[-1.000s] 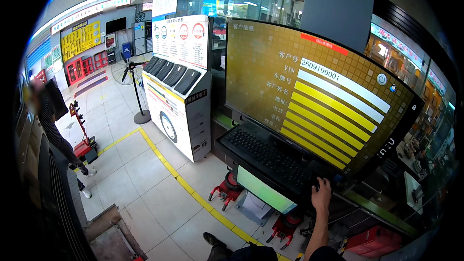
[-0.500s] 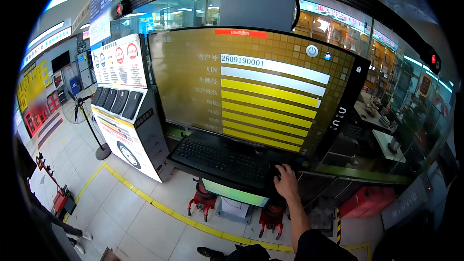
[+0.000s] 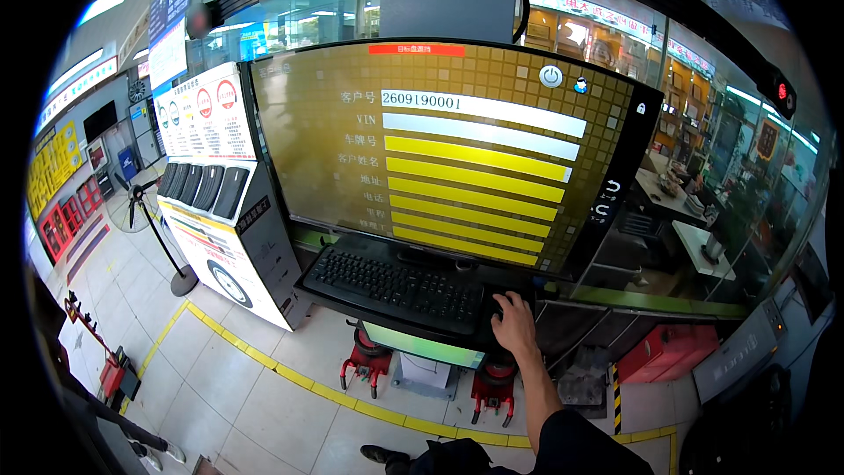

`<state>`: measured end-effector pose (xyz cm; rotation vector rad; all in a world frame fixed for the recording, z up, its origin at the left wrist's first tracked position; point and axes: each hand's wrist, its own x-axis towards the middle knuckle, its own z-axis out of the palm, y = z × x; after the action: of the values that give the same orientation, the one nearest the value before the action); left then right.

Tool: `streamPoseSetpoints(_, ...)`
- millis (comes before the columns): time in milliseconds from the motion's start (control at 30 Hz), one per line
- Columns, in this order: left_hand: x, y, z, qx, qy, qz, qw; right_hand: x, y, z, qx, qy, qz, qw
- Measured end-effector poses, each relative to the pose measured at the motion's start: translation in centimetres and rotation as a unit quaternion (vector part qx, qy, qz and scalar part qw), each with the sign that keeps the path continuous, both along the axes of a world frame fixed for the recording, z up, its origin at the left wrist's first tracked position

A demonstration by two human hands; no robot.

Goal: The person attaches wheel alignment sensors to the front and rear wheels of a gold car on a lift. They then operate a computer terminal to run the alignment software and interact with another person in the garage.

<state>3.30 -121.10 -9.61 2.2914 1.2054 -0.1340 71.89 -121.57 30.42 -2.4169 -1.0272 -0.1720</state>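
Observation:
My right hand [image 3: 516,325] rests over a black computer mouse [image 3: 498,309], fingers curled on it; most of the mouse is hidden. Just left of it lies a black keyboard [image 3: 391,287] on the same dark shelf. Above stands a large monitor [image 3: 325,149], its screen showing a form with white and yellow entry fields on a brown tiled background. Beneath the shelf is a second, greenish lit screen [image 3: 422,345]. My left hand is out of sight.
Red wheeled clamps [image 3: 365,361] stand below the shelf. To the left are a display stand [image 3: 211,237] with black tread samples and a black fan [image 3: 145,202]. A red case [image 3: 668,354] sits at the right. Yellow tape [image 3: 334,396] marks the floor.
The view has shifted slightly, so the monitor and stand appear a little further left. My right hand stays on the mouse, and the form on the screen looks the same.

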Motion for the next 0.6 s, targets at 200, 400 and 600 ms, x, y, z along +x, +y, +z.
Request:
streamPoseSetpoints(200, 0.0, 0.2, 0.1, 0.002, -0.002, -0.003, 1.000, 0.0, 0.1, 0.1, 0.003, 0.002, -0.009, 1.000)
streamPoseSetpoints(400, -0.3, -0.4, 0.0, 0.004, -0.003, 0.000, 1.000, -0.5, 0.3, 0.9, -0.020, 0.043, -0.015, 0.999)
streamPoseSetpoints(600, -0.2, -1.1, -0.7, 0.011, -0.014, 0.010, 1.000, -0.1, -0.3, 0.5, -0.030, 0.018, -0.022, 0.999)
